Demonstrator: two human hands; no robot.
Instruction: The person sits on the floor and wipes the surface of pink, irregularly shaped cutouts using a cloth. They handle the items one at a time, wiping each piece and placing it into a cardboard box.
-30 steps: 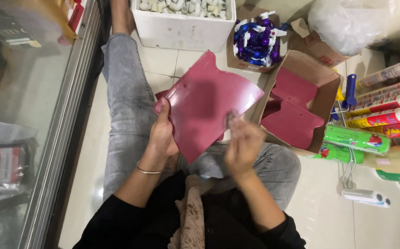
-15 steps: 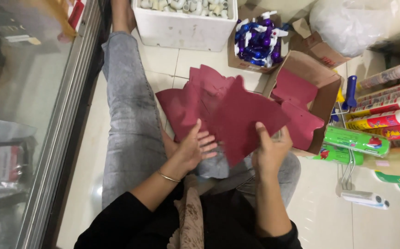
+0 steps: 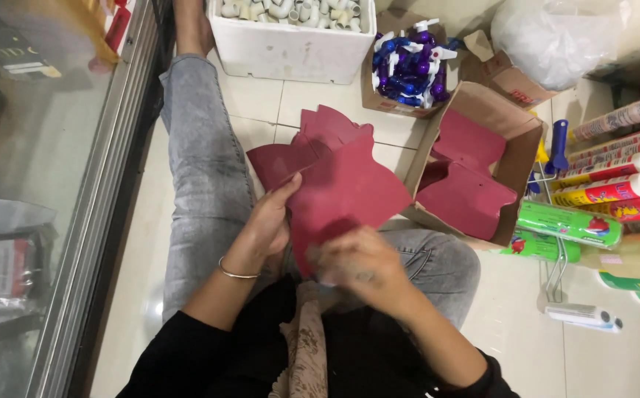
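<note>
Fingers (image 3: 279, 210) of the left hand (image 3: 267, 228) pinch the near edge of a dark red cut sheet (image 3: 353, 191), thumb on top. The right hand (image 3: 360, 269) is blurred; its fingers look curled on the sheet's lower corner, though I cannot tell how firmly. The sheet hangs over the lap, with more red sheets (image 3: 312, 144) fanned on the floor just beyond the fingers. An open cardboard box (image 3: 515, 140) right of them holds similar pieces. The step appears to be handling one sheet; next calls for a steady two-handed grip.

Several dark red shaped card sheets (image 3: 349, 188), fanned and overlapping, are held tilted above the lap.
</note>
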